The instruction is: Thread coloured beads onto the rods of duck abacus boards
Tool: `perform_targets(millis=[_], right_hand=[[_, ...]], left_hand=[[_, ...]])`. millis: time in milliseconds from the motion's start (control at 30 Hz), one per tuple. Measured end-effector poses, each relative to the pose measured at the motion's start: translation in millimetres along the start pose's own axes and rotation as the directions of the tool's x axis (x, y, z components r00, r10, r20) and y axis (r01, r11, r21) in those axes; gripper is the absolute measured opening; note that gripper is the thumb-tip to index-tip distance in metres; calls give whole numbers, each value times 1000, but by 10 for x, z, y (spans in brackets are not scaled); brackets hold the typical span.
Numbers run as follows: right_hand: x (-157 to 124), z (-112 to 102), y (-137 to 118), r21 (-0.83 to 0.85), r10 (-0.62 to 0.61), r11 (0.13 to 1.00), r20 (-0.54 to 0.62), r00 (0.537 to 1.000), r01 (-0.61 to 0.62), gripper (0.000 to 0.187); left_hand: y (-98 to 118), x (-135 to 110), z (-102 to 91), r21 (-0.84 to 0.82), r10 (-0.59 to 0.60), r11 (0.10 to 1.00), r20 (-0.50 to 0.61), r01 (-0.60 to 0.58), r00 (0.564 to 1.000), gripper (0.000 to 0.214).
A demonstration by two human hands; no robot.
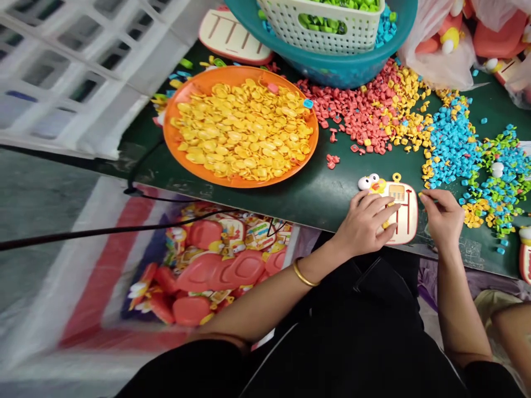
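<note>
A cream toy board [407,224] with red grooves, bulging white eyes and a yellow ring on top lies near the table's front edge. My left hand [365,221] rests over its left side, fingers spread across the face and hiding part of it. Just right of the board, my right hand [444,218] is closed in a pinch. A small yellow piece [420,194] shows at its fingertips, beside the board's upper right edge.
An orange tray [172,141] of yellow oval pieces stands left. Behind are red pieces [360,113] and a blue tub [332,74] bearing a white basket [286,27]. Blue pieces [450,143] lie right. Below the table, a box holds red toy parts [207,271]; a black cable [103,235] crosses left.
</note>
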State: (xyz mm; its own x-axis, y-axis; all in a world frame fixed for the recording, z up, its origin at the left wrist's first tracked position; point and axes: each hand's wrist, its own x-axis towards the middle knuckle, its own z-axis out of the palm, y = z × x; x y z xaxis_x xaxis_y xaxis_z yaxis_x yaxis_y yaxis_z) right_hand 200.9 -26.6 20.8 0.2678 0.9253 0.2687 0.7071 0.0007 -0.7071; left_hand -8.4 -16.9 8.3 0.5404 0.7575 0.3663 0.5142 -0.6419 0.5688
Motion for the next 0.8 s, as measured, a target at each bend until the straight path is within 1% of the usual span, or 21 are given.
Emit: perform_targets(millis=[67, 100, 167, 233, 300, 367, 467, 500, 533, 600, 633, 667, 700, 733, 800], right_hand=[[29, 104, -62, 93, -20, 996, 44, 999, 16, 16], [49, 151, -88, 88, -50, 995, 53, 997, 46, 16], [81, 203, -112, 7, -125, 992, 53, 991, 125, 18], [74, 191, -107, -73, -189, 978, 69, 980, 194, 21], [4, 144, -110, -93, -242, 963, 131, 961, 255, 23], [-108, 114, -151, -75, -280, 952, 182, 943, 297, 26], [-225, 143, -250, 6, -329, 942, 221, 918, 336, 30], [-219, 158, -264, 37, -335, 941, 223, 915, 336, 30], [-187, 164, -257, 51, -324, 946, 199, 925, 320, 29], [-58, 132, -168, -6, -237, 971, 62, 970, 238, 24], [23, 96, -93, -65, -179, 982, -20, 984, 178, 21], [102, 53, -7, -129, -133, 984, -83, 988, 122, 19], [173, 8, 79, -184, -107, 979, -102, 989, 87, 19], [227, -32, 155, -225, -96, 971, -79, 992, 76, 19], [273, -79, 247, -258, -106, 961, -25, 994, 96, 20]], left_hand=[[9, -14, 19, 6, -29, 1000, -36, 29, 999, 39], [12, -21, 30, 11, -45, 999, -55, 45, 998, 39], [13, -28, 48, 21, -75, 997, -83, 77, 994, 37], [9, -28, 60, 23, -93, 995, -98, 96, 991, 34], [2, -25, 67, 15, -92, 995, -102, 94, 990, 34], [-7, -21, 67, -6, -83, 997, -98, 83, 992, 36], [-27, -13, 57, -33, -67, 997, -85, 65, 994, 35], [-34, -9, 51, -33, -63, 998, -85, 60, 994, 35], [-41, -5, 44, -28, -58, 998, -84, 56, 995, 36], [-51, 8, 30, -9, -29, 1000, -56, 29, 998, 42], [-53, 15, 23, -1, -5, 1000, -30, 5, 1000, 44], [-53, 21, 18, 3, 20, 1000, -3, -20, 1000, 45], [-50, 25, 15, 1, 38, 999, 13, -38, 999, 43], [-46, 27, 15, -4, 44, 999, 10, -44, 999, 42], [-35, 22, 22, -21, 25, 999, -47, -26, 999, 39]])
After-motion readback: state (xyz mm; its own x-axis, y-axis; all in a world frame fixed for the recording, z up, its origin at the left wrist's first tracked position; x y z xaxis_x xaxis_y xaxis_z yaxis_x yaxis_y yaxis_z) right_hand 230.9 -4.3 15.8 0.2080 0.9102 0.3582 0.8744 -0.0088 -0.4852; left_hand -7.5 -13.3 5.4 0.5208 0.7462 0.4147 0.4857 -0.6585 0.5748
